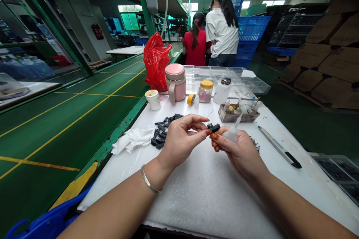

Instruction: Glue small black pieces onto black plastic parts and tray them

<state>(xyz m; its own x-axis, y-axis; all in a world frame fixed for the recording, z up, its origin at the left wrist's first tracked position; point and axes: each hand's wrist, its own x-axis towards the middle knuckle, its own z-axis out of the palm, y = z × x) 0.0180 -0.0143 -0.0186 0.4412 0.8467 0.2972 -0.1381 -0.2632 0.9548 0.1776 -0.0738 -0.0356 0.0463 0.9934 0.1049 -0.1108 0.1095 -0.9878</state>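
My left hand (181, 138) pinches a small black plastic part (214, 127) between thumb and fingers above the white foam mat (207, 190). My right hand (238, 151) is closed around a small translucent squeeze bottle (234, 129) whose nozzle points up and away, and its fingertips meet the black part. A pile of similar black parts (162, 132) lies just left of my left hand. A silver bracelet sits on my left wrist.
A white cloth (131, 140), pink mug (175, 82), small jars (206, 90), tape roll (191, 99), red bag (155, 61), clear trays (224, 74), a box of small items (238, 114) and a utility knife (279, 147) surround me. Green conveyor on the left. Two people stand far back.
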